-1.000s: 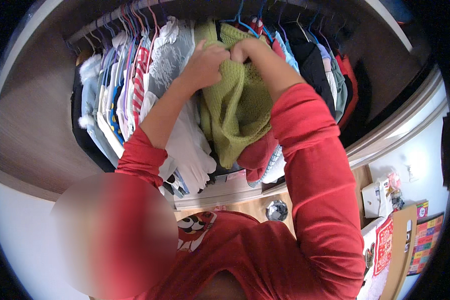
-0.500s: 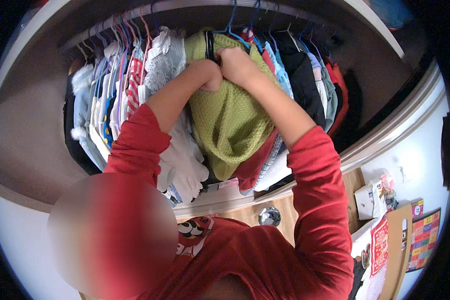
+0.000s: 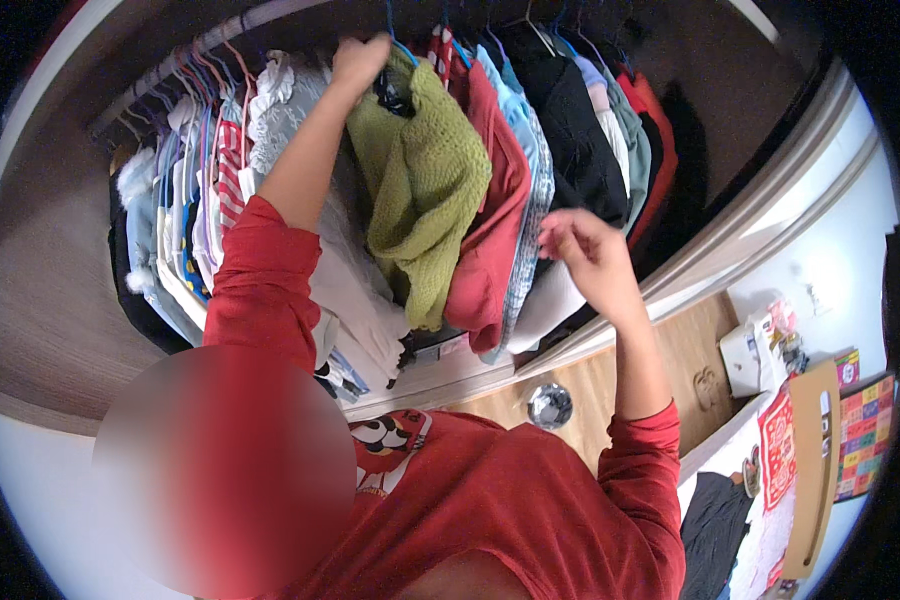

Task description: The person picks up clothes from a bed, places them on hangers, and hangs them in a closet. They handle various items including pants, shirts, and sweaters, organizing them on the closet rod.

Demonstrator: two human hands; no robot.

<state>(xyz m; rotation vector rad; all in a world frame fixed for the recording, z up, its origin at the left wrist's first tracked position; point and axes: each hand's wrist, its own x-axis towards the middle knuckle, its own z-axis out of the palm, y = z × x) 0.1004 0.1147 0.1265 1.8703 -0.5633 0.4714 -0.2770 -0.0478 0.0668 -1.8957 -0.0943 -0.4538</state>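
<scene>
A green knitted sweater (image 3: 425,170) hangs from a blue hanger (image 3: 402,48) on the wardrobe rail, with dark material showing in its neck opening. My left hand (image 3: 358,65) is raised to the sweater's left shoulder beside the hanger, and its fingers look closed on the knit there; their tips are partly hidden. Lower and to the right, my right hand (image 3: 588,262) is off the sweater, in front of the hanging clothes. Its fingers are partly bent and apart, holding nothing. Right beside the sweater hangs a red garment (image 3: 490,215).
Several garments crowd the rail (image 3: 220,35), including a white lace top (image 3: 295,115) on the left and black clothing (image 3: 575,130) on the right. A shiny round container (image 3: 550,406) stands on the wooden floor. Dark trousers (image 3: 715,520) lie at lower right.
My right hand has left the sweater's neck and moved down to the right. My left hand has moved up and left to the shoulder. The sweater hangs more freely.
</scene>
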